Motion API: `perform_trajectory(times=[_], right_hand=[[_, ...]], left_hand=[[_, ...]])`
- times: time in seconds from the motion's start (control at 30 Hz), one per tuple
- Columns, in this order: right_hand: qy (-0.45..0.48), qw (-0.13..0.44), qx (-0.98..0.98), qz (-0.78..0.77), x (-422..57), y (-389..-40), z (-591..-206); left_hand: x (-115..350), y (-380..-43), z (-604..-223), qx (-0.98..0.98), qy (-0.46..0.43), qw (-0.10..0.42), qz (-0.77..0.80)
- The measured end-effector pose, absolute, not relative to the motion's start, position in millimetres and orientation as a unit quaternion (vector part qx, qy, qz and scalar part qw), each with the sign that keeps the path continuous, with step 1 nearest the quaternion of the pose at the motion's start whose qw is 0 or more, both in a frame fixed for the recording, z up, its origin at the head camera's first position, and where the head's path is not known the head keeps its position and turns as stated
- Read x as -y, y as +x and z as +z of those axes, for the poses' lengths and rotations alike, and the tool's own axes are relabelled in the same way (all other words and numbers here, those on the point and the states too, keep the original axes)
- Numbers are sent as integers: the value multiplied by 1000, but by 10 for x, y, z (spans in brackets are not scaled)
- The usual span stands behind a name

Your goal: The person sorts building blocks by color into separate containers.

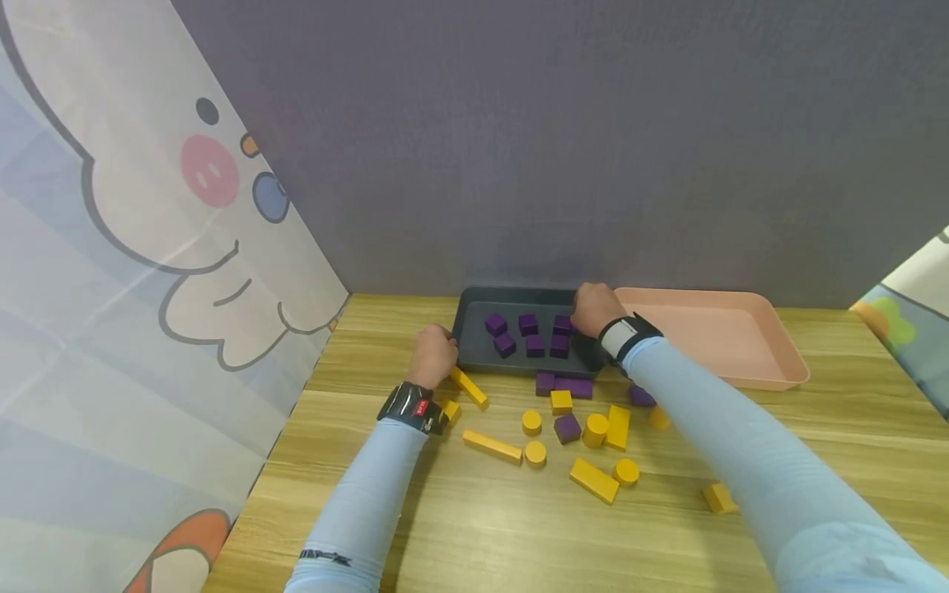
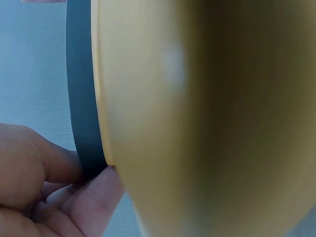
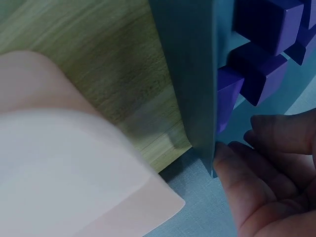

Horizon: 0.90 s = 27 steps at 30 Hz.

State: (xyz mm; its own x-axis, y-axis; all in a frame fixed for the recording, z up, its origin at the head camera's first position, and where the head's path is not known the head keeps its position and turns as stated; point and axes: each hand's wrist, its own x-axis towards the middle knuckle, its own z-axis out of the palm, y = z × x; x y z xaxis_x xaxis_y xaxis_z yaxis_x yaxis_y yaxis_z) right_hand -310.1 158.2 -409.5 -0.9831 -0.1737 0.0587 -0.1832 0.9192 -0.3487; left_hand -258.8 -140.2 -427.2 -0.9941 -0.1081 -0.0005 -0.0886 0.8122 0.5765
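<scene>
A dark grey tray [image 1: 463,329] stands against the back wall, with several purple blocks [image 1: 535,345] in it. At its left front corner, my left hand [image 1: 433,356] pinches the tray's rim; the left wrist view shows thumb and fingers on both sides of the dark wall [image 2: 81,94]. My right hand [image 1: 596,310] is at the tray's right back part. In the right wrist view, its loosely bent fingers [image 3: 242,182] touch the inner side of the tray wall, with no block visible between them. Purple blocks [image 3: 259,74] sit just beside those fingers.
A pink tray [image 1: 722,329] stands to the right. Several yellow blocks [image 1: 595,480] and cylinders [image 1: 535,454] are scattered before the trays, among some purple blocks [image 1: 567,428]. A yellow bar [image 1: 469,388] lies near my left hand. A grey wall [image 1: 519,165] closes off the back.
</scene>
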Motion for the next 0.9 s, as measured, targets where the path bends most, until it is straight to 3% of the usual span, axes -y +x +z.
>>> perform_trajectory(times=[0.37, 0.7, 0.9], right_hand=[[121, -43, 966, 225, -1752, -3032, -3903], [180, -1, 950, 256, -1876, -2579, -3409], [192, 28, 957, 217, -2205, -2168, -3466]], left_hand=[[1398, -2598, -4257, 948, 55, 11, -312], [1557, -2623, -4264, 946, 59, 24, -316], [1585, -2620, -4318, 950, 57, 26, -306]])
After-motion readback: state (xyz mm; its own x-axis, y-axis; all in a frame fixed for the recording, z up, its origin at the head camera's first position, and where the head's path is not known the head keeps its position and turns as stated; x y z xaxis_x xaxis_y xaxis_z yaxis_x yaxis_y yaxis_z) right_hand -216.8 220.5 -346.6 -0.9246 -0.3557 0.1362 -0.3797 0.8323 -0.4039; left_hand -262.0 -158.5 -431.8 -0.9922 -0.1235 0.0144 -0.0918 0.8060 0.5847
